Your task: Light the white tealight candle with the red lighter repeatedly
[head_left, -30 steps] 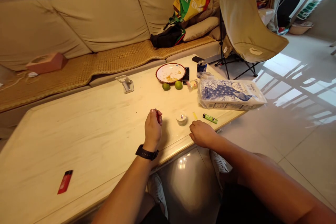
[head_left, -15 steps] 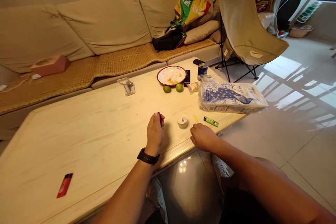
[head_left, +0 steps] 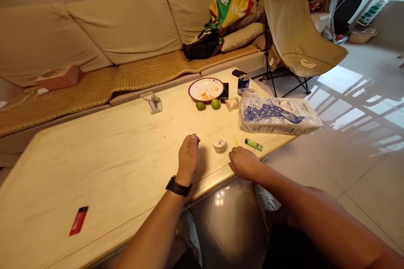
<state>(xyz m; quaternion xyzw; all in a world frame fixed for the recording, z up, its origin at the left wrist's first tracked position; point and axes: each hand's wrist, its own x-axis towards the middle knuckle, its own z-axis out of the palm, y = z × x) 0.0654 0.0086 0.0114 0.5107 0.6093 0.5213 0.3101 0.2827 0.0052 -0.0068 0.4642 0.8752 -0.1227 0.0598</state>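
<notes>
Two hands lie on a pale marble-look table point(head_left: 94, 172), and neither visibly has hold of anything on it: the left hand point(head_left: 188, 160), a black watch point(head_left: 178, 186) at its wrist, is curled into a closed fist, and I cannot tell whether something small sits inside it, while the right hand point(head_left: 244, 163) rests near the table's edge, fingers point(head_left: 235, 160) loosely bent and partly open, empty as far as can be seen, just short of a small yellow stick point(head_left: 235, 141). Between the hands stands a tea light point(head_left: 219, 145) with no visible flame, and a green lighter point(head_left: 253, 144) lies just past the stick, so the step in hand looks like a pause beside them; lifting either would call for a short reach by the right hand and a closing of its fingers. A red lighter point(head_left: 78, 220) lies well off to the left. Farther on sit a plate with crumbs point(head_left: 206, 89), two limes point(head_left: 208, 105), a blue can point(head_left: 243, 84) and a peacock-printed packet point(head_left: 277, 115), its small lettering too blurred to read, and beyond them a sofa point(head_left: 126, 29) and a beige folding chair point(head_left: 295, 29) with a dark logo, equally unreadable
</notes>
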